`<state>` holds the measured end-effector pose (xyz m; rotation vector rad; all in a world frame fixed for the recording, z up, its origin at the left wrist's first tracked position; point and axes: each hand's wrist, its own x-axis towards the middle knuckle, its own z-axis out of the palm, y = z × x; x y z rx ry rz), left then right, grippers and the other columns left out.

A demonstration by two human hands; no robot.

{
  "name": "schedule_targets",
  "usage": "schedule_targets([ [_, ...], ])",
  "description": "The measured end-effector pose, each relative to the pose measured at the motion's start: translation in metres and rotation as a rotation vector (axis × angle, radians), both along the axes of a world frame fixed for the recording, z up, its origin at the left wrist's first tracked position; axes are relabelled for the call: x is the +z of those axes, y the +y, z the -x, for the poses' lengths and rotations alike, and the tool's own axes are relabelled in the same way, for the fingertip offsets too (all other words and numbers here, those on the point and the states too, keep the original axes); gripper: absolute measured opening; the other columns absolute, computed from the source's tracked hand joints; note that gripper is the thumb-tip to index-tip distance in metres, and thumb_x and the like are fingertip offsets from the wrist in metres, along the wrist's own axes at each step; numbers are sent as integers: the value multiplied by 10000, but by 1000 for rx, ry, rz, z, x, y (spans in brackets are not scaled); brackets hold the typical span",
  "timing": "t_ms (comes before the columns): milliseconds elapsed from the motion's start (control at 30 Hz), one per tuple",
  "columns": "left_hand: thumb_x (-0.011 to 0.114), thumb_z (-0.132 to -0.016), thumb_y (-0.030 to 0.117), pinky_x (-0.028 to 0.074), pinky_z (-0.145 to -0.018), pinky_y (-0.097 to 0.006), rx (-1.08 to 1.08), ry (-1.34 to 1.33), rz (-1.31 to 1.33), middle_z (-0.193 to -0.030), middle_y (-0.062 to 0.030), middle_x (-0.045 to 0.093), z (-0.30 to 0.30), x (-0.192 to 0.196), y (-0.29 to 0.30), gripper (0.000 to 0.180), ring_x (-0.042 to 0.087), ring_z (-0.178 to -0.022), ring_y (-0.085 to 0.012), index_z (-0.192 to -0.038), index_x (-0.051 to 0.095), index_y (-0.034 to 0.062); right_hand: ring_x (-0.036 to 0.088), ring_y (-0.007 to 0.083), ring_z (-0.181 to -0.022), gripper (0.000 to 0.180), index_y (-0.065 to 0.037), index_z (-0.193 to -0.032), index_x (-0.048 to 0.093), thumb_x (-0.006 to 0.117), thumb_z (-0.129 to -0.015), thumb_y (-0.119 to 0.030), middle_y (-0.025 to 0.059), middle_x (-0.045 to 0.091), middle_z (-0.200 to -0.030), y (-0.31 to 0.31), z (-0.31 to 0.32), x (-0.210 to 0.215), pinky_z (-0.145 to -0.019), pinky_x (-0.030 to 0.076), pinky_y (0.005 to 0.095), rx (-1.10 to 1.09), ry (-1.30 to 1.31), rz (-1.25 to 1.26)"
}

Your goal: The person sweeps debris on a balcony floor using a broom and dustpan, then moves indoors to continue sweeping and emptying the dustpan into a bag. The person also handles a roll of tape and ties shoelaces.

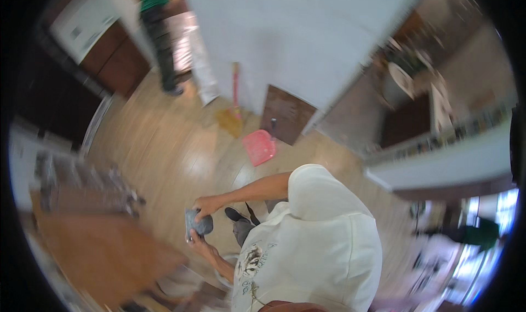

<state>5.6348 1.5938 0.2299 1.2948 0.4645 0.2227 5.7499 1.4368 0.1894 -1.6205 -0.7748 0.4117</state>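
A small grey bundle (200,224), soft-looking like a folded cloth, is held in front of my body between both hands; its exact kind is blurred. My right hand (208,204) grips its upper side in the head view, the forearm stretched out from my white sleeve. My left hand (201,245) holds the lower side, with the thumb against the grey surface. Along the bundle's outer side runs a paler, straight edge. My shoe (236,214) shows on the floor close by.
A pink dustpan (259,147) and a broom (229,121) are by the white wall, where a brown board (285,114) leans. A wooden surface (98,257) lies lower left, beside plastic-wrapped items (82,186). People in green stand upper left (159,32) and far right (476,234).
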Motion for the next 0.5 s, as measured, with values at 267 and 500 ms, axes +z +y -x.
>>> schedule_targets([
  [267, 659, -922, 210, 492, -784, -300, -1105, 112, -132, -943, -67, 628, -183, -36, 19, 263, 591, -851, -139, -1066, 571, 9, 639, 165, -698, 408, 15, -894, 635, 536, -974, -372, 91, 617, -746, -42, 34, -25, -658, 495, 323, -769, 550, -27],
  [500, 665, -906, 150, 460, -736, -259, -1483, 120, -45, -868, -11, 610, -205, -14, -60, 169, 550, -786, -91, -1003, 601, 28, 601, 123, -827, 306, -1, -1000, 616, 544, -984, -298, 62, 622, -833, -33, 92, 12, -744, 490, 307, -1320, 409, -180],
])
